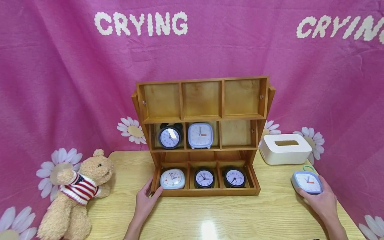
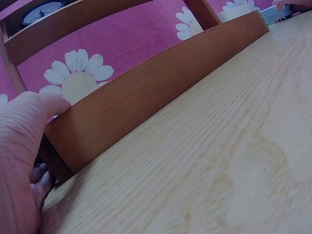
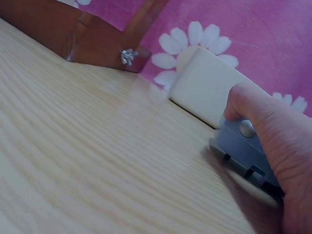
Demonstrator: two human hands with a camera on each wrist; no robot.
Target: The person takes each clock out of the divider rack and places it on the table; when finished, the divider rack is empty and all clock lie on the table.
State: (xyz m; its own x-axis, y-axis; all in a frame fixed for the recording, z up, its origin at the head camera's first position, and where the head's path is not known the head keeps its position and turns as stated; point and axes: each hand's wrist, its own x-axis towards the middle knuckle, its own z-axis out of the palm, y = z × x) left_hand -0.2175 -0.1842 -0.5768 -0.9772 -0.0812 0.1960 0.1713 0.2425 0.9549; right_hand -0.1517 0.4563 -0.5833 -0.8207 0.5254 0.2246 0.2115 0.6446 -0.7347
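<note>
At the far right of the table, my right hand grips a blue square alarm clock by its sides, its dial tilted up. The right wrist view shows the thumb on the side of the clock, close over the table. My left hand holds the front left corner of a wooden display rack, thumb on the front rim and fingers round the side. Beside that thumb, a pale blue oval clock sits in the bottom left compartment.
Two black clocks fill the other bottom compartments. On the middle row stand a black twin-bell clock and a blue square clock. A white tissue box is behind my right hand; a teddy bear sits left.
</note>
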